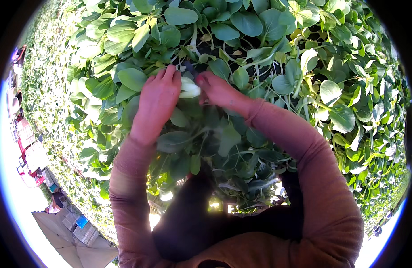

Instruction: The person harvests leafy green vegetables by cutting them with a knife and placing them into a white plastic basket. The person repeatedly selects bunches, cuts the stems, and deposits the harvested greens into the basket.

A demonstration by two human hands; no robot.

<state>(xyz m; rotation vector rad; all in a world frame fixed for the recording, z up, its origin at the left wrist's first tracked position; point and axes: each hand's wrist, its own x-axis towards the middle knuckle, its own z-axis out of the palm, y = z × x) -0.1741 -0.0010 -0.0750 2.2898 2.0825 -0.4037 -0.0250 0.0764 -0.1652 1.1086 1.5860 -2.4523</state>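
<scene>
My right hand (216, 89) grips a knife, its dark blade (191, 69) pointing up and left among the plant bases. Between my two hands shows the pale, swollen base of a leafy green (190, 88), likely bok choy, touching or very near the right hand's fingers. My left hand (161, 95) lies back upward on the left of that base. Its fingers bend over the stems in front, and what is under the palm is hidden. Broad green leaves (174, 141) spread below the hands, in the shade of my body.
Dense rows of leafy greens (336, 90) surround me, with dark soil (212, 50) showing between stems ahead. At the far left edge are a person (55, 204), red machinery (31, 167), a blue container (81, 221) and a grey canopy (70, 239). My knees (189, 211) are close below.
</scene>
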